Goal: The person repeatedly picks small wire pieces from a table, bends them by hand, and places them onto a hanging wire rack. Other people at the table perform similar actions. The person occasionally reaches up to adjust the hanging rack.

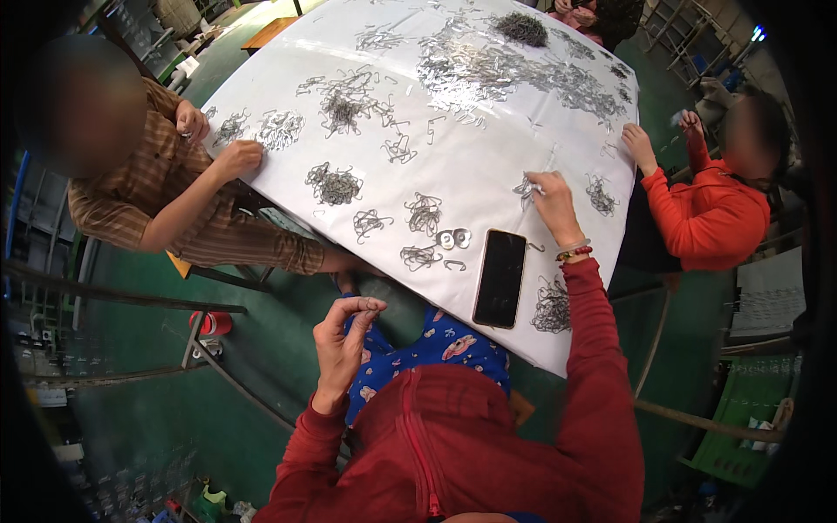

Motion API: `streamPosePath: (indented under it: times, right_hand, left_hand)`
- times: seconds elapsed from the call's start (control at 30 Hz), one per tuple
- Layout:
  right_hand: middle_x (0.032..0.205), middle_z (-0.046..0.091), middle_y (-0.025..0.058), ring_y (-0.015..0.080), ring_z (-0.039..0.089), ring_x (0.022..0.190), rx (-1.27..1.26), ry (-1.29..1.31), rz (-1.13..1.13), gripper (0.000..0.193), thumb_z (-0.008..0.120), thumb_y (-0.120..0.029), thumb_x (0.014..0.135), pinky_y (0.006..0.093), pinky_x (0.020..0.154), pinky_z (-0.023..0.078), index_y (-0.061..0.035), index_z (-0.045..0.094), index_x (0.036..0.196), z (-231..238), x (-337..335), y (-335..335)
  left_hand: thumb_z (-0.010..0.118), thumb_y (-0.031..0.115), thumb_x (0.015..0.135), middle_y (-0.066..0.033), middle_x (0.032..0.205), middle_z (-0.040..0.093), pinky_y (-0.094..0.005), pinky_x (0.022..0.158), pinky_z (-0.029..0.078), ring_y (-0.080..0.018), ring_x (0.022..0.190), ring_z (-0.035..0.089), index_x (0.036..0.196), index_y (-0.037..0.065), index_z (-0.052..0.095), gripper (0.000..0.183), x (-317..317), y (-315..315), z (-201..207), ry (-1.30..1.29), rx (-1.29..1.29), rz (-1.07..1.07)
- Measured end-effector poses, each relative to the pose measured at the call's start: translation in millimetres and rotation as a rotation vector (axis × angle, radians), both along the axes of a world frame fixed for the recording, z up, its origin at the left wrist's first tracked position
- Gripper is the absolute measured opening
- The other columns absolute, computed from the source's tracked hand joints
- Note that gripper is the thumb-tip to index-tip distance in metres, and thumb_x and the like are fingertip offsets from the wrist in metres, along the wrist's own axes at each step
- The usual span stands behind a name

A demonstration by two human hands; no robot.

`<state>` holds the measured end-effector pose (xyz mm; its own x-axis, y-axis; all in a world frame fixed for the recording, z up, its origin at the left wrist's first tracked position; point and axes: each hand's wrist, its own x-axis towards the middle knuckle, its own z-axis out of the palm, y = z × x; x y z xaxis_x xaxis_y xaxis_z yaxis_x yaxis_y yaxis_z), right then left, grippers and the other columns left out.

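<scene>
My right hand (556,205) reaches over the white tabletop (488,157), its thumb and fingers closed on a wire hook at the edge of a small pile of bent wire hooks (525,191). My left hand (342,347) is raised off the table's near edge, thumb and forefinger pinched together. Whatever is between them is too small to make out. A black phone (500,279) lies nearer to me than the right hand. Beside it are two round metal pieces (454,238) and several piles of hooks (424,214). Another pile (552,305) rests by my right forearm.
A person in a brown striped shirt (131,200) sits at left, hands at hook piles (281,129). A person in orange (715,213) sits at right, one hand on the table edge. Many metal pieces (471,70) spread across the far side, where another person's hands (575,12) show.
</scene>
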<state>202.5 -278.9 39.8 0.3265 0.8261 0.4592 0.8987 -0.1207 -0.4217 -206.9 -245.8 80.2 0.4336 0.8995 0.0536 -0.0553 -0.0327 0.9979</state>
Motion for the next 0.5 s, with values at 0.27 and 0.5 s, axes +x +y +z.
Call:
streamPosePath:
  times: [0.27, 0.5]
  right_hand:
    - [0.085, 0.064, 0.0136, 0.0310, 0.059, 0.091, -0.263, -0.309, 0.102, 0.039, 0.059, 0.008, 0.075, 0.0401, 0.081, 0.051, -0.0021, 0.064, 0.112, -25.1, 12.0, 6.2]
    - [0.081, 0.066, 0.0029, 0.0088, 0.064, 0.072, 0.058, 0.862, 0.250, 0.037, 0.066, 0.004, 0.084, 0.0223, 0.067, 0.054, -0.0030, 0.066, 0.120, 29.8, -151.3, -7.5]
  left_hand:
    - [0.058, -0.002, 0.093, -0.0096, 0.095, 0.071, -0.0258, 0.080, 0.052, -0.0139, 0.090, 0.066, 0.099, -0.002, 0.062, 0.007, -3.2, -5.1, -2.8, -0.038, -0.017, 0.016]
    - [0.061, 0.001, 0.092, -0.0097, 0.095, 0.071, -0.0277, 0.079, 0.053, -0.0154, 0.090, 0.067, 0.101, -0.001, 0.063, 0.009, 2.5, -4.4, -8.5, 0.034, 0.115, -0.029]
